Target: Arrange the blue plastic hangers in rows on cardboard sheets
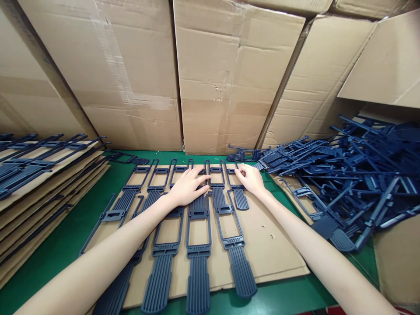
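Navy-blue plastic frame strips (198,280), likely light and stiff, best pinched at their thin ends, lie rowed on a brown cardboard sheet (272,249), left hand (189,187) spread flat on them, right hand (250,179) curled, grip unclear.

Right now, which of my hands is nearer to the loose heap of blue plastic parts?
Right. The right hand sits at the end of the row, just left of the heap; the left hand lies flat on the row, farther left.
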### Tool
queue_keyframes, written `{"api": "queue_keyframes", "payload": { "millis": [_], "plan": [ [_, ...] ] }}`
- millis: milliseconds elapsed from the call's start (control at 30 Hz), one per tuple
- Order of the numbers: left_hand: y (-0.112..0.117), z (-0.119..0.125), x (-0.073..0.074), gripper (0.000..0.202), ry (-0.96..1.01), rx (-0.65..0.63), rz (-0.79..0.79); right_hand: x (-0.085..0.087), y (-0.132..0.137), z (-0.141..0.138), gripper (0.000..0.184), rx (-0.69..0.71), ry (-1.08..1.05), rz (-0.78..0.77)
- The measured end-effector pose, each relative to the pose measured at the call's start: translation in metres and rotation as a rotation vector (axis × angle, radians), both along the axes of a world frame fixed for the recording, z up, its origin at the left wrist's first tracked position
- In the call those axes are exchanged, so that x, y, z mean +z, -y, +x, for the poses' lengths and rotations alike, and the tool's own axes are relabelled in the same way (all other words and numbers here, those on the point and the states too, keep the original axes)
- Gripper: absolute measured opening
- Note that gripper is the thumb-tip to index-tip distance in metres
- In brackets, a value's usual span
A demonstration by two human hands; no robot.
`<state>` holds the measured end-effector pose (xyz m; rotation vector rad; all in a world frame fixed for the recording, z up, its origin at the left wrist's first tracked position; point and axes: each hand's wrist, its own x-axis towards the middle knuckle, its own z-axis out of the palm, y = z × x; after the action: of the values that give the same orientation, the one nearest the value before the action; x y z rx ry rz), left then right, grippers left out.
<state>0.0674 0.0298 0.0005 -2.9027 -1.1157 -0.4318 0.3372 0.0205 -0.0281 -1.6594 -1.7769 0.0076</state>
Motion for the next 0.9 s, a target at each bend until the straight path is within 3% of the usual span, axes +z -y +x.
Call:
{"api": "queue_keyframes", "payload": {
  "millis": [167,333,500,633,733,900],
  "plan": [
    [0.000,0.000,0.000,0.043,0.000,-0.002,0.001,0.003,-0.002,0.004,0.037,-0.003,-0.070,0.012],
    [-0.001,-0.001,-0.001,0.043,-0.015,0.001,0.013,0.014,-0.008,0.022,0.044,-0.118,-0.072,0.034],
    [-0.001,-0.001,0.000,0.044,-0.016,0.003,0.010,0.036,-0.006,0.039,0.018,-0.107,0.134,-0.083],
    [-0.001,-0.001,0.000,0.044,-0.021,0.005,0.012,0.053,0.001,0.040,0.021,-0.133,0.353,-0.139],
    [-0.002,-0.001,-0.001,0.044,-0.021,0.001,0.024,0.051,0.004,0.036,0.026,-0.169,0.479,-0.187],
    [-0.003,-0.001,-0.002,0.044,-0.015,0.002,0.022,0.029,0.000,0.031,0.027,-0.164,0.620,-0.285]
  ]
}}
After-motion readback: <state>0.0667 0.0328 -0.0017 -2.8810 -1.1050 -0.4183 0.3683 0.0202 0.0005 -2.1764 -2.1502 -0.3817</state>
